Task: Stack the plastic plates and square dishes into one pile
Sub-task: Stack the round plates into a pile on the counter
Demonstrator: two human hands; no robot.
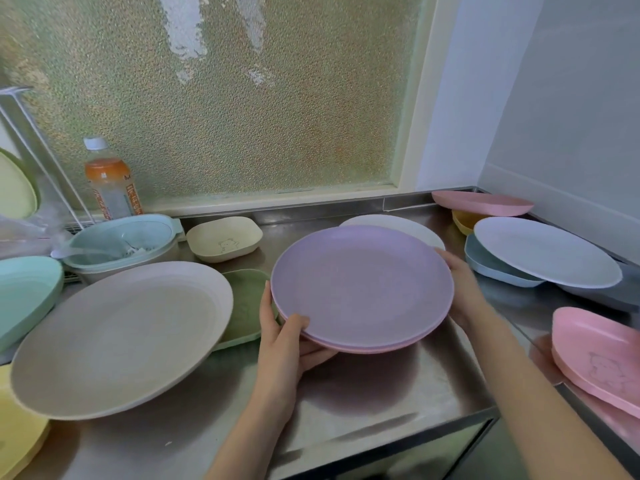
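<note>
Both hands, left hand [280,337] and right hand [462,285], are clasped on opposite rims of a round lilac plastic plate [360,285], nested on a pink plate [363,348] and held level above the steel counter [398,393], presumably for steadiness.

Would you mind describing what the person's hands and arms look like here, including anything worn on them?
Both the left hand and the right hand are bare, with no gloves. No rings, watch or bracelet show. Both forearms are uncovered as far as the frame's lower edge, with no sleeve in view. The fingernails look short and unpainted.
</note>
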